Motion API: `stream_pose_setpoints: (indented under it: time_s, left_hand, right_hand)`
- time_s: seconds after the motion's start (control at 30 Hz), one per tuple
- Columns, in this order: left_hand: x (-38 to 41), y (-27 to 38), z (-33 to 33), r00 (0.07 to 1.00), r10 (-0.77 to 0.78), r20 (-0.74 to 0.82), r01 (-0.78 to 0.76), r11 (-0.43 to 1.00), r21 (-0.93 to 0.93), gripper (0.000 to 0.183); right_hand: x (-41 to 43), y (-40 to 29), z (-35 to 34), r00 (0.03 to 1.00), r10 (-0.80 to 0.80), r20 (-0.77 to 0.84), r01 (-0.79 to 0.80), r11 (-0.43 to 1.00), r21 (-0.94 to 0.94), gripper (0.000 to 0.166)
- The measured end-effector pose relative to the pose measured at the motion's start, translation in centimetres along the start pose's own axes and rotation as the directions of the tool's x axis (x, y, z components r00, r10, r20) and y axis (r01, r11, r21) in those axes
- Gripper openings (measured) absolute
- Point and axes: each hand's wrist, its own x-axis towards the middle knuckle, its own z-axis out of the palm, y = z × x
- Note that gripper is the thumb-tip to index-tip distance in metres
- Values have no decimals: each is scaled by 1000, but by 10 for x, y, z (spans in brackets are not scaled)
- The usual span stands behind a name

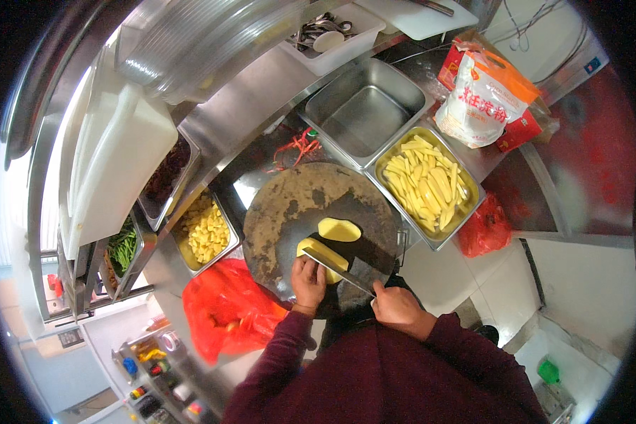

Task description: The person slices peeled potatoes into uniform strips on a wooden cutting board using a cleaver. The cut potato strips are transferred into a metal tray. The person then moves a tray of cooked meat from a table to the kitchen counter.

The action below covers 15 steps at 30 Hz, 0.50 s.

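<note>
On a round wooden chopping block (275, 212) lies a peeled potato piece (312, 247), with my left hand (307, 281) holding it by its near side. My right hand (400, 309) grips the handle of a kitchen knife (344, 273). The blade crosses the top of that potato, close to my left fingertips; how deep it has cut is hard to see. A second peeled potato piece (339, 230), its flat cut face up, rests just beyond on the block. The knife's handle is mostly hidden in my fist.
Right of the block stands a steel pan of potato strips (424, 185), beside a bare steel pan (368, 111) and a bag of starch (482, 100). To the left are a pan of diced potato (209, 233) and a red plastic bag (228, 307). Red ties (299, 147) lie behind the block.
</note>
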Motion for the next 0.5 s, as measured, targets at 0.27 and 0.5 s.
stream_pose_setpoints:
  time_s: [0.27,0.5]
  left_hand:
    - [3,7,-1,998,54,-21,-53,999,9,16]
    - [4,14,-4,995,95,-30,-94,994,47,14]
  right_hand:
    - [25,-12,10,998,55,-26,-55,998,3,29]
    - [92,-6,46,991,-18,-130,18,1000,-2,23]
